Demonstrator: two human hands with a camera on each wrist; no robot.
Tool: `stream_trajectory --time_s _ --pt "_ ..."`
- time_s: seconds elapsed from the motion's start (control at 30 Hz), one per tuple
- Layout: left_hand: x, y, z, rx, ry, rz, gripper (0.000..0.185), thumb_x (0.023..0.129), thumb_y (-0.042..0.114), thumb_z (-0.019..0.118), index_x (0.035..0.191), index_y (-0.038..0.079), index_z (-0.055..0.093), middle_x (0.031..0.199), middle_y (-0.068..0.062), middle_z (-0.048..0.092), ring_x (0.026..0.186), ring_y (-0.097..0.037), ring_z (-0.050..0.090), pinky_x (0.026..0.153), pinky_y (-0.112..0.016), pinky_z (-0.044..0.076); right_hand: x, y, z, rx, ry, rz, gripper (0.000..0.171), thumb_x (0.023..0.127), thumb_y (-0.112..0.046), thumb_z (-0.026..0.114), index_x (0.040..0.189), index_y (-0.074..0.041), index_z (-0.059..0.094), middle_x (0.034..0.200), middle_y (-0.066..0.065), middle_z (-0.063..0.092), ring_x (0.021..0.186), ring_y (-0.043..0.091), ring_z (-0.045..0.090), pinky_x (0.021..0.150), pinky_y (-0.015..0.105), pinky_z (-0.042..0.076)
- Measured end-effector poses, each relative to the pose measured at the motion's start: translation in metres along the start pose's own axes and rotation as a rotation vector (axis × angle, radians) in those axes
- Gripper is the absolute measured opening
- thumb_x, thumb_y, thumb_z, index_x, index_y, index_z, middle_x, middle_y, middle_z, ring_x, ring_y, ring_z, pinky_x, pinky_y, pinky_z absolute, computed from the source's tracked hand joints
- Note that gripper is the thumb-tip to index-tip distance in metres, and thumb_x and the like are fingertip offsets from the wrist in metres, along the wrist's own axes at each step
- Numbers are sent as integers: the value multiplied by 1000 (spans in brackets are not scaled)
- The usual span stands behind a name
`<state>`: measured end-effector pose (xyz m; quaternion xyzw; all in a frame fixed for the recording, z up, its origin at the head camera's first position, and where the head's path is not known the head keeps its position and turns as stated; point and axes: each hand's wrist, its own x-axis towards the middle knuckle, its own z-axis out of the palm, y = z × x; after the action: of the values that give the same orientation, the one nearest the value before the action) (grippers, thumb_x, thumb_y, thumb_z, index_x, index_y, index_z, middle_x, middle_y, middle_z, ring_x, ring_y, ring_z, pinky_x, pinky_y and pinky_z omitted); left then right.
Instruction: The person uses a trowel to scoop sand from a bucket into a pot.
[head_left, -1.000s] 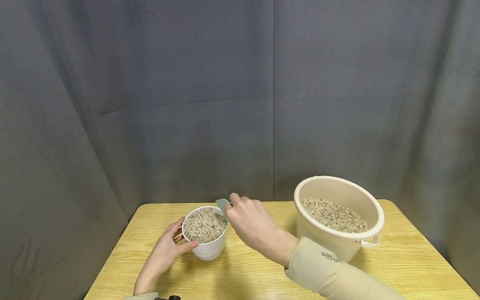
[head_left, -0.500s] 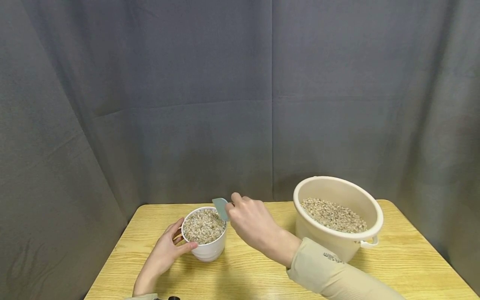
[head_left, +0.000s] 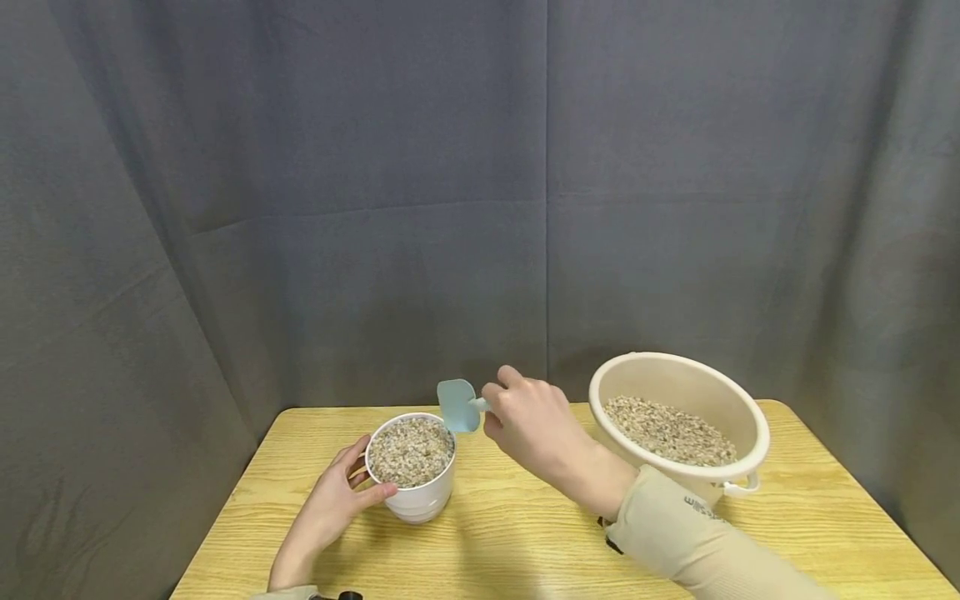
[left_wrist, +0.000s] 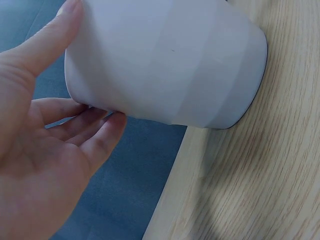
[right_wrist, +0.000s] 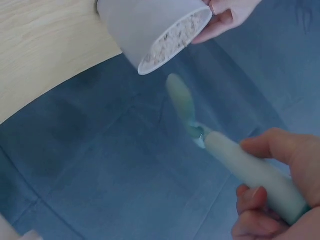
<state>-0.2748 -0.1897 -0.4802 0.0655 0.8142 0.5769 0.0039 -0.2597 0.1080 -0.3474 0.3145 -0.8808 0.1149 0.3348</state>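
Note:
A white pot [head_left: 422, 503] stands upright on the table, filled almost to its rim with pale, gravel-like grains [head_left: 411, 452]. My left hand [head_left: 337, 495] holds the pot by its left side, thumb at the front of the rim and fingers farther back; the left wrist view shows the thumb and fingertips on the pot's wall [left_wrist: 160, 55]. My right hand [head_left: 536, 429] grips the handle of a small light-blue trowel [head_left: 458, 407]. Its blade is raised just right of the pot's rim, and no grains show on it. The pale handle [right_wrist: 250, 167] lies between thumb and fingers.
A large cream bucket [head_left: 602, 396] with side handles stands on the right of the table, part filled with similar grains [head_left: 667, 429]. The wooden table [head_left: 495, 542] ends at a grey curtain [head_left: 412, 208] behind and at both sides.
My right hand has drawn the trowel away from the pot's rim, up and to the right, and the blade has turned to show its broad face. The left hand and pot stay put.

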Motion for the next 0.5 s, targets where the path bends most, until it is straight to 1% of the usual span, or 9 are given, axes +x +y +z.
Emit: stream_trajectory --time_s 0.1,0.17,0.23,0.33,0.5 --pt "-1 1 -1 -2 1 -2 96 79 18 83 152 -3 25 149 -25 34 131 -42 43 100 -41 47 1 12 -10 93 -12 67 10 70 -5 74 74 -12 67 69 -4 48 52 13 49 44 29 45" --pt "-2 1 -1 -4 4 2 95 79 18 83 152 -3 25 149 -26 33 131 -43 42 100 -42 46 2 22 -17 160 -17 111 10 70 -6 75 78 -10 71 71 -4 54 57 13 52 50 29 47" --pt "-3 1 -2 -2 9 5 95 79 18 84 152 -3 25 149 -26 33 131 -43 42 101 -43 46 3 33 -24 216 -18 150 9 70 -6 74 79 -7 73 72 -2 57 60 13 53 54 28 48" --pt "-2 0 -1 -9 12 8 95 79 17 84 151 -4 26 150 -26 32 131 -43 42 102 -43 45 2 49 -35 263 -17 205 9 70 -6 73 79 -7 74 72 -2 59 61 14 52 55 29 46" --pt "-3 -3 -1 -25 1 12 96 79 15 84 152 -4 25 150 -25 30 132 -44 40 102 -42 45 -4 78 -51 292 -40 305 9 72 -8 71 80 -9 75 76 0 65 64 16 54 58 31 46"
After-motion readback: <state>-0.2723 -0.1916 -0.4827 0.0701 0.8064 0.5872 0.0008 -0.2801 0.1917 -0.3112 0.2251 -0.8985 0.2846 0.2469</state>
